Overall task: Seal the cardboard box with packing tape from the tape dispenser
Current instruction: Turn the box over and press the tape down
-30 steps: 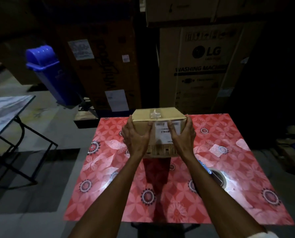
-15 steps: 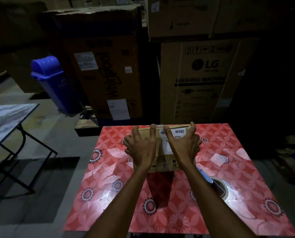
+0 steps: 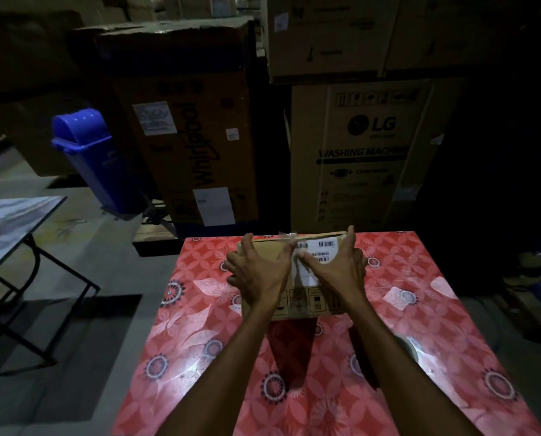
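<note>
Cardboard box (image 3: 306, 302) at far middle of red floral desk (image 3: 435, 309), clasped from both ends. Left grip (image 3: 258, 273) spread wide, curled round left end; right grip (image 3: 338, 270) likewise round right end, thumb on white label (image 3: 324, 250). Blue bin (image 3: 86, 158) on floor beyond, left.

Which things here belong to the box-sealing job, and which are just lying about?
Job: cardboard box; left hand and right hand holding it; tape dispenser, partly hidden by the right forearm.
Lying about: blue bin; LG carton; Whirlpool carton; side table.
</note>
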A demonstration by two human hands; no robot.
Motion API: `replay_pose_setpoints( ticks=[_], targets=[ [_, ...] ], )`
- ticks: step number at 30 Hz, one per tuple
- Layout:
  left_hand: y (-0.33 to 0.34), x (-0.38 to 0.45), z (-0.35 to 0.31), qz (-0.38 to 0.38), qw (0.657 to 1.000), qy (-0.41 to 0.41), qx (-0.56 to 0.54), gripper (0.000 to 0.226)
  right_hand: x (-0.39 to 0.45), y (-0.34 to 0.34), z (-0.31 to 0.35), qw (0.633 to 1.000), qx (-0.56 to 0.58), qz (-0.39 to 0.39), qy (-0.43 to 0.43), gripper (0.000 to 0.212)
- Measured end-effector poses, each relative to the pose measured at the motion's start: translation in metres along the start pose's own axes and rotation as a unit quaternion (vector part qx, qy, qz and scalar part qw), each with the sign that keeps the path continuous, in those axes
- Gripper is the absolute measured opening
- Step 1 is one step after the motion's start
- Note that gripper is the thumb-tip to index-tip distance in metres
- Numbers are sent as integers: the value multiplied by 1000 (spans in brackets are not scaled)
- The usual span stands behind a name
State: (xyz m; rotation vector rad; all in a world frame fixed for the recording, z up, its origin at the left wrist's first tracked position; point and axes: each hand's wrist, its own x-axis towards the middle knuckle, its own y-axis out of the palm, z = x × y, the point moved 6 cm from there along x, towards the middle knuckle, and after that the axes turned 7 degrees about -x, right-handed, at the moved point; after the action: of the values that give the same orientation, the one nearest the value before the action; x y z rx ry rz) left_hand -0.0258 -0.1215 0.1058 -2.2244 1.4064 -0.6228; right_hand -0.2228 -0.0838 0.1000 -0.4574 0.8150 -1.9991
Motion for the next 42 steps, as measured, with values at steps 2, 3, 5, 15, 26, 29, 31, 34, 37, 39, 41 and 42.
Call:
replay_pose_setpoints(
  ticks=[2,3,5,15,26,29,31,34,37,39,41,42],
  targets=[
    [0,2,-1,6,1000,6,1,103,0,-1,1,1000,-2,5,3,131],
    [0,3,-1,10,1000,8,0,103,0,-1,2,1000,-1,1,9,129],
    [1,5,0,18,1000,13,-4,101,1,-1,7,999,4,-19,31,124],
    [0,11,3,45,998,12,-35,79,17,-2,12,1000,4,11,22,130],
    [-3,12,-12,12,1000,7,9,84,8,-1,19,997,-13,-67,45,120],
    [-1,17,-8,20,1000,4,-9,79,16,2,17,998,-2,-49,31,123],
    [0,20,-5,25,999,5,-27,71,23,3,14,1000,7,-15,19,122],
    [-2,20,-1,24,997,18,-67,59,27,2,3,1000,24,-2,-6,123],
    [-3,16,3,17,994,55,-94,53,19,3,-6,997,67,-23,-38,119],
    [-1,16,6,17,991,84,-99,53,15,6,-10,994,90,-35,-51,113],
    [2,19,12,26,989,105,-100,54,14,13,-16,992,108,-43,-49,109],
    [4,21,17,36,988,113,-104,54,12,16,-18,991,115,-48,-46,107]
  ],
)
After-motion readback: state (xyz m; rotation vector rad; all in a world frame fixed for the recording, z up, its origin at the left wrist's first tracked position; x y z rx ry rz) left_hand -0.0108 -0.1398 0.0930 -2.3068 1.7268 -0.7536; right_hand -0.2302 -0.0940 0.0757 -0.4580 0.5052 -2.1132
